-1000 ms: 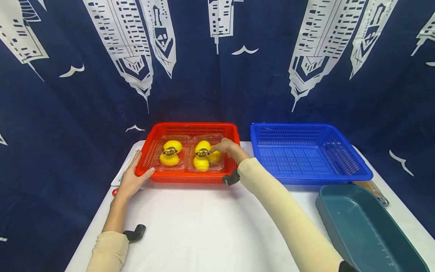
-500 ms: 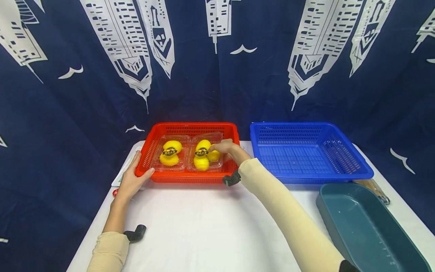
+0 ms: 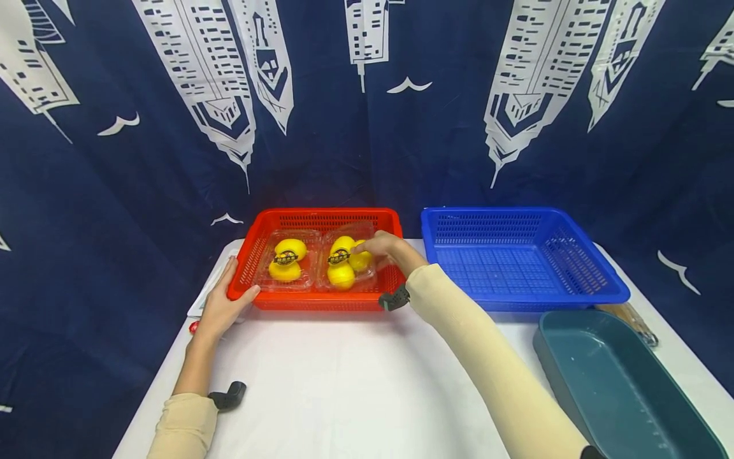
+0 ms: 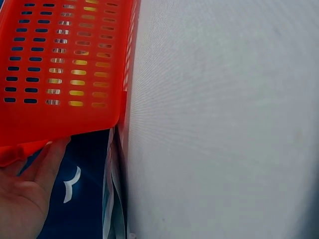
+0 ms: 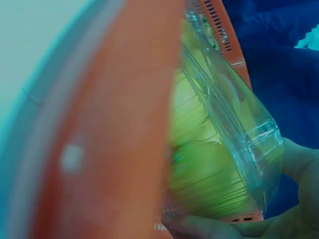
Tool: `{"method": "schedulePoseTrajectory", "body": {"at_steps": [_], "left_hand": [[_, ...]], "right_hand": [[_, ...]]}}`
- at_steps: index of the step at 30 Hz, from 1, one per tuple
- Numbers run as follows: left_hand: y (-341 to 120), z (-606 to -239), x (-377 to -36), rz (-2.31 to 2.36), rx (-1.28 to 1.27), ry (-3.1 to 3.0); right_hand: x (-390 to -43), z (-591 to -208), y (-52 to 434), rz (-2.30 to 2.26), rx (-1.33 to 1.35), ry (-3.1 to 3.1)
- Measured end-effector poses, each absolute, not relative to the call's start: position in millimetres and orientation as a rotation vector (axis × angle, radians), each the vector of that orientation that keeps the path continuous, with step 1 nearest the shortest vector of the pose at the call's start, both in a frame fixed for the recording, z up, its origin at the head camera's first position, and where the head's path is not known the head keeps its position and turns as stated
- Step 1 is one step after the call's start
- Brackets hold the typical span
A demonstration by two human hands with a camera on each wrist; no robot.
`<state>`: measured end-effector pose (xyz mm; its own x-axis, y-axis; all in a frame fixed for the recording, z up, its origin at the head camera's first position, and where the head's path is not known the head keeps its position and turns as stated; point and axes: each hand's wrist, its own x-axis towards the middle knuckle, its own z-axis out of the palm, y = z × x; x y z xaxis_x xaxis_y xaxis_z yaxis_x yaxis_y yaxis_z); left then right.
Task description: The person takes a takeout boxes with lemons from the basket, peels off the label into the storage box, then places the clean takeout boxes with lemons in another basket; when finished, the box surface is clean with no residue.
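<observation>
A red basket (image 3: pixel 390 220) on the white table holds two clear clamshell boxes of yellow lemons. My right hand (image 3: pixel 373 245) reaches into it and grips the right-hand lemon box (image 3: pixel 346 262) by its right edge. In the right wrist view the clear lemon box (image 5: pixel 214 149) is tilted, with my fingers (image 5: pixel 299 164) curled round its rim beside the basket's red wall (image 5: pixel 124 124). The left lemon box (image 3: pixel 285 261) lies untouched. My left hand (image 3: pixel 235 284) holds the basket's front left corner, thumb on the front wall. That same left hand (image 4: pixel 25 194) sits under the basket's rim (image 4: pixel 60 64) in the left wrist view.
An empty blue basket (image 3: pixel 518 299) stands right of the red one. A teal tray (image 3: pixel 619 382) lies at the front right, with a wooden item (image 3: pixel 631 319) behind it. Papers (image 3: pixel 206 293) and a small red thing (image 3: pixel 194 325) sit at the table's left edge.
My right hand has shifted slightly and tipped the right lemon box up a little. The left hand and the red basket have stayed put.
</observation>
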<state>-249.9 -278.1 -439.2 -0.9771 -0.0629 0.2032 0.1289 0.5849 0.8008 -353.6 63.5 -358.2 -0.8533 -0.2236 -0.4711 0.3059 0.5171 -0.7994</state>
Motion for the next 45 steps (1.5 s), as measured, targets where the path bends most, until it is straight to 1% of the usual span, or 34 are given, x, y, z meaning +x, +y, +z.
{"method": "schedulePoseTrajectory", "body": {"at_steps": [11, 19, 45], "left_hand": [[-277.1, -439.6, -249.3, -1.342, -0.045, -2.606], [-276.2, -437.8, -249.1, -1.331, -0.054, -2.599], [-278.5, -437.7, -248.6, -1.305, -0.015, -2.638]], "right_hand": [[-354.7, -350.2, 66.8, -1.338, 0.068, 2.258], [-349.2, -345.2, 71.0, -1.397, 0.089, 2.247], [-310.6, -332.7, 106.7, -1.539, -0.012, 2.278]]}}
